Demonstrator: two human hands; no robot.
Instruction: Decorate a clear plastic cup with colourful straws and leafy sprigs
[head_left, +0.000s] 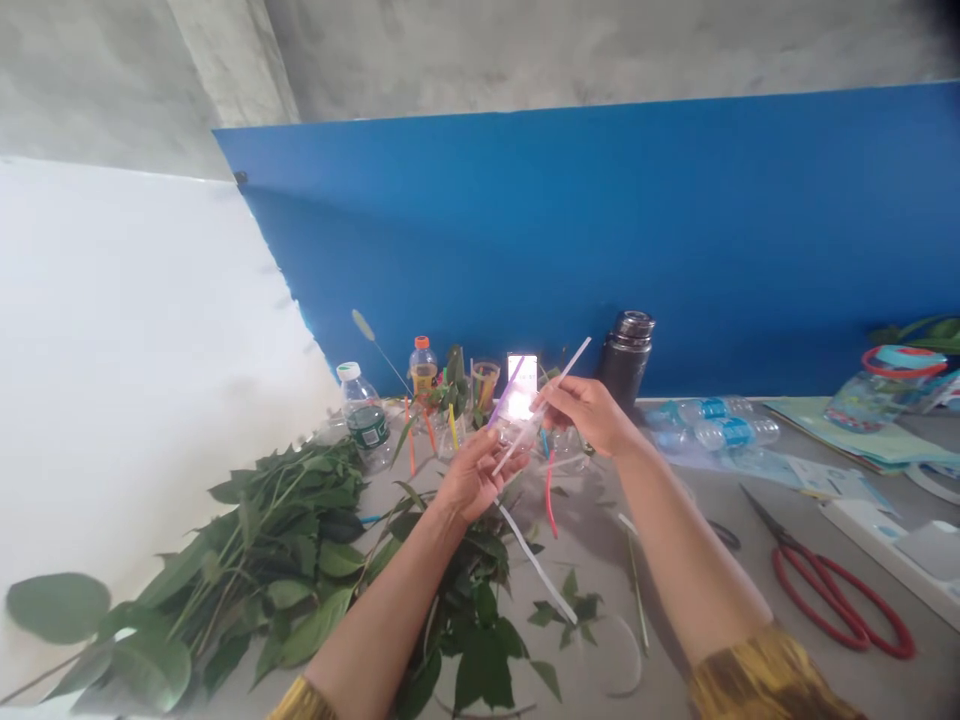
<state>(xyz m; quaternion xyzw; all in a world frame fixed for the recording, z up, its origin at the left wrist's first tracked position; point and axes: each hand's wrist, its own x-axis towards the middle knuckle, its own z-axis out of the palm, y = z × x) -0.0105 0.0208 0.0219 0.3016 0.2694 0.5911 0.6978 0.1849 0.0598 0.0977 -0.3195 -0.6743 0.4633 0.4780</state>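
Above the grey table, my left hand (480, 470) is closed around a purple straw (507, 388) that points up and away. My right hand (589, 412) pinches a white straw (559, 383) that runs slantwise from upper right down toward my left palm. The two hands are close together, almost touching. A clear plastic item sits just behind and between them; I cannot make out what it is. Another white straw (538, 566) lies on the table below my hands, and a red straw (550, 495) hangs beside them.
Leafy green branches (277, 560) cover the table's left side. Bottles (365, 415), a dark flask (626, 355) and cups with coloured straws stand at the blue back panel. Empty water bottles (712, 420) lie at right, and red-handled scissors (829, 585) rest near the right edge.
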